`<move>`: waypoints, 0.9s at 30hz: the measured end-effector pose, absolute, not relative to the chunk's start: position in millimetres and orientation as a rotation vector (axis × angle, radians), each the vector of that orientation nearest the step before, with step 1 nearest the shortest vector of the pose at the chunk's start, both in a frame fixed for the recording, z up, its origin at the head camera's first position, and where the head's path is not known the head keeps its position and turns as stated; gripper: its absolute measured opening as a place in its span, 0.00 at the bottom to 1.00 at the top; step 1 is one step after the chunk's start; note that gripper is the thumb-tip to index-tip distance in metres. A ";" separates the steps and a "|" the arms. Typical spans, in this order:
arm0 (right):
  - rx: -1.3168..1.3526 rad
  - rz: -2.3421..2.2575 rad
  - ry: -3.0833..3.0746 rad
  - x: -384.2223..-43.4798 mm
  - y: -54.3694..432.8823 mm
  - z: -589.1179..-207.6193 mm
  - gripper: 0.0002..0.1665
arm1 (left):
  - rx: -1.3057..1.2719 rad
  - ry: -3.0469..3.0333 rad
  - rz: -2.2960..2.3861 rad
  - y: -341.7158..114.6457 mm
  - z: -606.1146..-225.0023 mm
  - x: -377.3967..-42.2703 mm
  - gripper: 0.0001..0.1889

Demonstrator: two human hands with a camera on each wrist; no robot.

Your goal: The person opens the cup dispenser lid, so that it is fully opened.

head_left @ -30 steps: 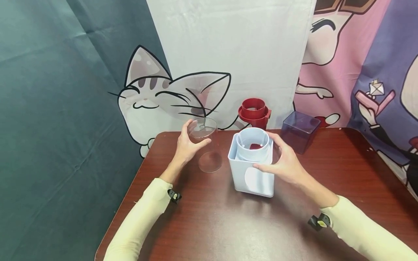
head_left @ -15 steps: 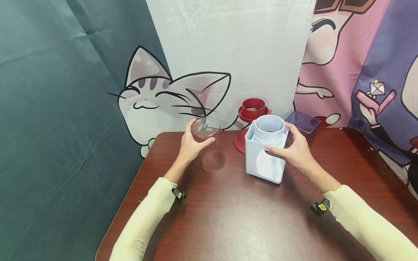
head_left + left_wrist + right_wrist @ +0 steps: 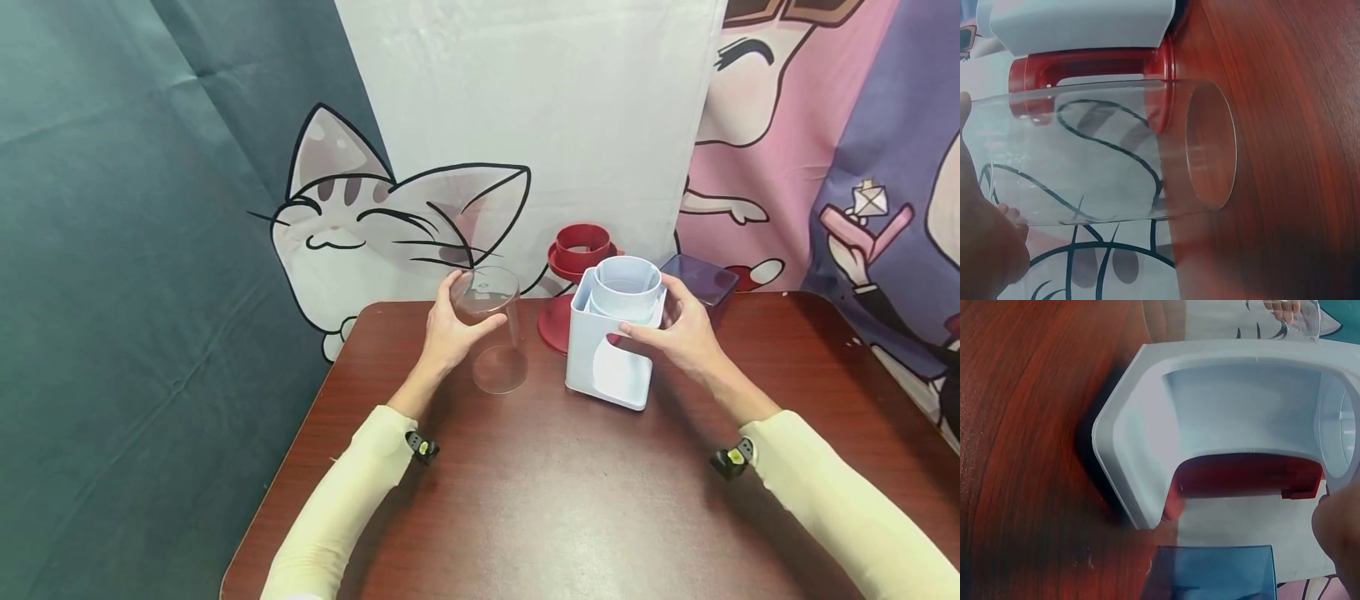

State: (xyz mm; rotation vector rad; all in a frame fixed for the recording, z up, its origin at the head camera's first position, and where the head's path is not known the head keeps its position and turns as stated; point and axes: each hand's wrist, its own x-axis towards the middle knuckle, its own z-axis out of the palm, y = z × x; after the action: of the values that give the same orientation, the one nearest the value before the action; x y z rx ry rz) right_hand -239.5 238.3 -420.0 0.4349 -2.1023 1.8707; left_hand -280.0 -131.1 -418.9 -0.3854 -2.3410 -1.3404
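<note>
My left hand [image 3: 453,329] grips a clear cylinder [image 3: 504,337] near its upper rim, thumb on the near side. The left wrist view shows the clear cylinder [image 3: 1104,156] lengthwise, its round lower end close to the tabletop. My right hand [image 3: 690,333] holds a white square housing [image 3: 587,358] by its upper right corner. A round collar [image 3: 628,279] sits in the housing's top, and its sides have large arched cutouts. In the right wrist view the white housing [image 3: 1135,425] appears close over the table, with a dark shadow along its base.
A red stand [image 3: 581,250] with a round top and wide foot is behind the white housing, partly hidden by it. A translucent purple box [image 3: 701,279] is at the back right, behind my right hand. A printed cloth [image 3: 562,100] hangs behind the brown table [image 3: 510,500].
The white housing has gone right and farther back in my right hand, now overlapping the red stand and purple box. My left hand and the clear cylinder have shifted slightly right.
</note>
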 end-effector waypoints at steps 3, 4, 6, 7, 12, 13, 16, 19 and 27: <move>0.465 1.905 -2.100 -241.4 240.1 -420.4 0.51 | -0.375 -2.355 -1.329 -129.0 -419.1 -279.3 0.56; 0.475 1.911 -2.103 -241.8 240.9 -420.5 0.51 | -0.372 -2.361 -1.323 -128.4 -419.2 -279.0 0.56; 0.493 1.936 -2.097 -241.8 242.5 -420.7 0.51 | -0.370 -2.369 -1.319 -127.7 -419.5 -278.5 0.56; 0.503 1.947 -2.091 -241.8 243.5 -421.1 0.51 | -0.371 -2.372 -1.319 -127.3 -419.5 -278.4 0.55; 0.564 1.993 -2.050 -239.8 247.5 -422.3 0.50 | -0.378 -2.373 -1.317 -125.9 -418.5 -277.8 0.56; 0.576 1.988 -2.055 -239.5 248.3 -423.0 0.50 | -0.379 -2.372 -1.316 -125.6 -418.3 -277.8 0.56; 0.596 1.958 -2.095 -238.3 248.8 -425.0 0.50 | -0.382 -2.369 -1.310 -124.7 -418.0 -277.8 0.56; 0.587 1.918 -2.150 -237.8 248.5 -427.9 0.50 | -0.384 -2.371 -1.299 -123.7 -418.4 -277.6 0.56; 0.622 1.995 -2.109 -241.9 249.6 -430.4 0.54 | -0.367 -2.382 -1.306 -121.0 -420.4 -275.4 0.55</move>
State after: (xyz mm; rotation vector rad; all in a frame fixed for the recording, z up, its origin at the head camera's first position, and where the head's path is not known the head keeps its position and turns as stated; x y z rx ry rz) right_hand -241.9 249.6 -430.4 0.6218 -2.1095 1.9954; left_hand -275.4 -121.0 -420.4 -0.3674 -2.3818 -1.3065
